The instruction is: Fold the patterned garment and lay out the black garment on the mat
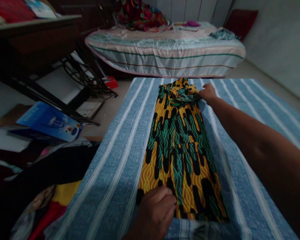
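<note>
A patterned shirt (165,136) in yellow, green and black lies in a long folded strip on the blue-and-white striped cloth (120,133). What looks like a pocket shows near its middle, and the far end is bunched up. My right hand (208,93) reaches to that far end, its fingers closed on the right edge of the bunched part. At the near end my left hand (158,208) is curled over the hem at the left corner, gripping the fabric. Its fingertips are hidden beneath the knuckles.
Beyond the striped surface stands a bed (165,53) with a red floral bundle (142,16) on it. A treadle table (35,40) is at the left. Below it are a blue box (50,121) and a heap of clothes (52,206). A wall (285,43) rises at right.
</note>
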A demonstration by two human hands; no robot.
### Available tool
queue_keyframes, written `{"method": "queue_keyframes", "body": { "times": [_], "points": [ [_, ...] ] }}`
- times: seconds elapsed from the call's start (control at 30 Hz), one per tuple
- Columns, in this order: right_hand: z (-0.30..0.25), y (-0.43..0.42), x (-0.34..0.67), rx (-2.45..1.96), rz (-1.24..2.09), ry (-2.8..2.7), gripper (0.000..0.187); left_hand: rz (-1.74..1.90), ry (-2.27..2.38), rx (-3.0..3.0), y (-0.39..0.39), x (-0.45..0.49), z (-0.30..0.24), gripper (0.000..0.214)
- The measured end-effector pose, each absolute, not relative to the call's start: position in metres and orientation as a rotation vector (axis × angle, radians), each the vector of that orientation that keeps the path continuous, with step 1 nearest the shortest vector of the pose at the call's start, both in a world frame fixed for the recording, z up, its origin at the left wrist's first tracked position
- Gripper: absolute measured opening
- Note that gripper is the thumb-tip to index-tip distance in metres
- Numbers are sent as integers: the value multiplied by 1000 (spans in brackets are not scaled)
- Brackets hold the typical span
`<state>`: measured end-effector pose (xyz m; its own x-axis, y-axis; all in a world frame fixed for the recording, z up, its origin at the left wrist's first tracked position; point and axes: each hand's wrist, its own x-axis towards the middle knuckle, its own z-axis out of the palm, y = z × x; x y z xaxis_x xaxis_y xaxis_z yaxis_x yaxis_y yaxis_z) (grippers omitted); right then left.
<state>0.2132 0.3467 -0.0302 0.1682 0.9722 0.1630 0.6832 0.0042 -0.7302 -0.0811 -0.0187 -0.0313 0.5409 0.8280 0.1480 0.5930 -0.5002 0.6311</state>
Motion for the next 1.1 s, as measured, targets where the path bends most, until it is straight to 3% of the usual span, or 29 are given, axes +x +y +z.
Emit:
{"method": "queue_keyframes", "body": {
  "times": [0.13, 0.37, 0.57, 0.93, 1.1],
  "points": [
    [-25, 285, 199, -1752, 550, -1632, 7, 681, 1197, 2347, -25, -78, -32, 19],
    [-25, 136, 163, -1328, 795, -2033, 11, 836, 1391, 2415, -36, -80, -38, 14],
    [-25, 33, 141, -984, 743, -2280, 18, 887, 1617, 2454, -48, -98, -37, 9],
    [-44, -16, 121, -997, 345, -2528, 23, 894, 1773, 2448, -63, -122, -38, 19],
    [-52, -17, 113, -1001, 286, -2521, 14, 893, 1817, 2405, -64, -127, -43, 26]
  ]
}}
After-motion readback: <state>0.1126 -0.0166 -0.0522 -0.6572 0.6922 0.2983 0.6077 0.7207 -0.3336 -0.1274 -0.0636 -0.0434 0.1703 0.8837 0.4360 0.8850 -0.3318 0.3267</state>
